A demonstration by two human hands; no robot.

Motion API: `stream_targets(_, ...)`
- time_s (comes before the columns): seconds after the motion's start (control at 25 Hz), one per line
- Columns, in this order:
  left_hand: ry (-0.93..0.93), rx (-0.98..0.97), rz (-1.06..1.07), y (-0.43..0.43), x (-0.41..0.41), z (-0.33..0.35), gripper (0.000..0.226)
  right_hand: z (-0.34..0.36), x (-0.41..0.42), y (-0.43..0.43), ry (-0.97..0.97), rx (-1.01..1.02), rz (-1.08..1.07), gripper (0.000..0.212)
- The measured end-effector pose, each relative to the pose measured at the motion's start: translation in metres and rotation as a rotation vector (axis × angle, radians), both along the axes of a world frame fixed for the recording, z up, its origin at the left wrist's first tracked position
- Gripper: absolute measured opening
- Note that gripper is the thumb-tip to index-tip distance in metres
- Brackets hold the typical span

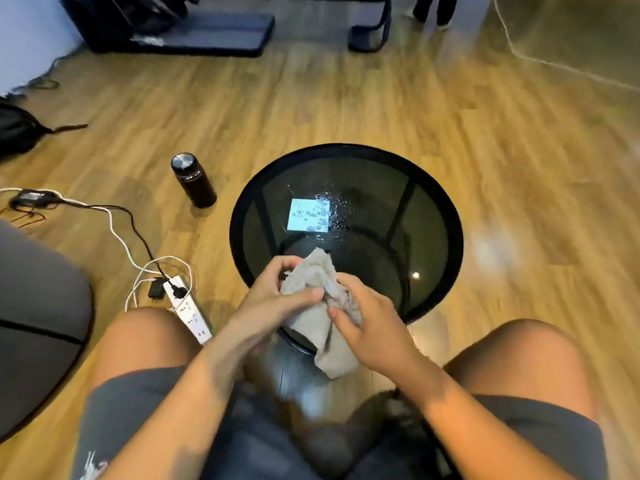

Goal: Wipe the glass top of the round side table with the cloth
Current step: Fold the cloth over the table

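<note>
Above the near rim of the round table (239,216), both the left hand (277,296) and right hand (367,323) grip a crumpled grey cloth (318,306); water droplets (329,209) bead the dark glass.

Table rim: your left hand (273,299), right hand (367,327) and crumpled grey cloth (320,306) hide the near edge of the round black-rimmed glass side table (446,202).
Top edge: dark-trousered legs (431,8), cropped.

Warm light, motion blur, fisheye edges
</note>
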State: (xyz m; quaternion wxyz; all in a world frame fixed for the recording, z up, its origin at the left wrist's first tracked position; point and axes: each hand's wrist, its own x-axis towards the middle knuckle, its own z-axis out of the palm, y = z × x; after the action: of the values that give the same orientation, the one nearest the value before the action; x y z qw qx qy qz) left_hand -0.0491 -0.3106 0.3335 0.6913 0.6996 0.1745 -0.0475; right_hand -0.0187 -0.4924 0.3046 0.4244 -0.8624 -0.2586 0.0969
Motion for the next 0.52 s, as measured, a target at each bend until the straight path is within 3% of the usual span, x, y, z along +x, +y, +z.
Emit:
stream_targets(0.08, 0.073, -0.353, -0.005, -0.013, -0.014, -0.002, 0.061, -0.002, -0.011, -0.010, 0.085, 0.091, -0.117, 0.023)
stream_targets(0.2, 0.122, -0.667, 0.043, -0.026, -0.029, -0.011, 0.062, 0.000, -0.015, -0.008, 0.281, 0.234, -0.252, 0.020)
stream_targets(0.36, 0.133, -0.753, 0.185, -0.036, -0.039, -0.016, 0.035, 0.011, -0.019, 0.009, 0.432, 0.281, -0.198, 0.034)
stream_targets(0.52, 0.071, -0.706, 0.282, -0.029, -0.036, -0.025, 0.026, 0.001, -0.019, 0.019, 0.213, 0.022, -0.196, 0.050)
